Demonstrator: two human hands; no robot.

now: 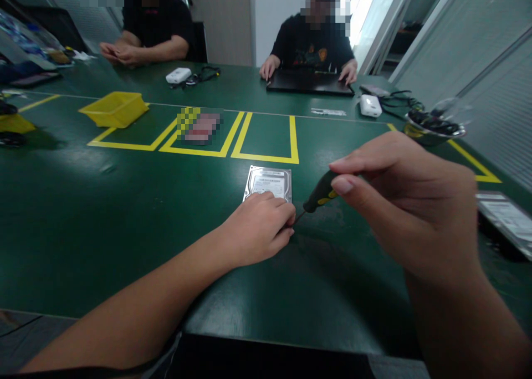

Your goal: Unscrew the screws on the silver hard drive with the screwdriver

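In the head view my right hand (409, 204) grips a screwdriver (321, 191) by the end of its black and yellow handle, between thumb and fingertips. The shaft slants down and left, and its tip meets the fingertips of my left hand (261, 226). Those left fingers are curled together, with the thumb below. Whatever they pinch is hidden or too small to name. A silver hard drive (269, 175) with a white label lies flat on the green table (174, 213). My left hand covers its near end.
Yellow tape frames (266, 159) mark the table, with a yellow bin (118, 110) at left. A bowl of dark items (434, 127) and another drive-like unit (509, 218) stand right. Across sit two people; one touches a black laptop-like panel (310, 83).
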